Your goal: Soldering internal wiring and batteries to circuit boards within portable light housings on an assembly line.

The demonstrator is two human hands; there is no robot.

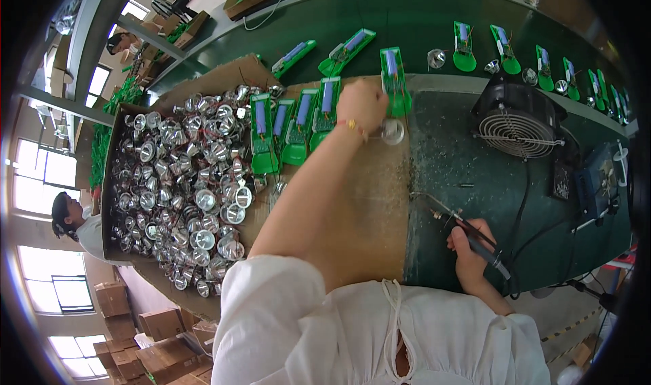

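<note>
My left hand point(361, 105) is up at the far side of the brown board point(359, 212), just beside a green casing point(395, 81). Its fingers curl inward, but my own knuckles hide the tips — I cannot tell whether they pinch the casing or merely rest near it. My right hand point(472, 255) has thumb and fingers wrapped together round the dark handle of a soldering iron point(491, 257), low over the green bench top point(468, 161). I hold it like a pen, probably for fine control, its thin metal end pointing away from my body and towards the board.

The heap of reflector cups point(173, 181) sits on my left, presumably within easy reach of that hand, and four more casings point(298, 130) stand side by side next to it. The fan point(519, 130) is beyond the iron, perhaps to carry fumes off.

The casing itself is bright green, long and narrow at its far end, broader and rounded towards me. A blue-violet cylinder lies along its upper part — thin reddish wires show below it. One loose silvery cup point(392, 132) lies just nearer me.
</note>
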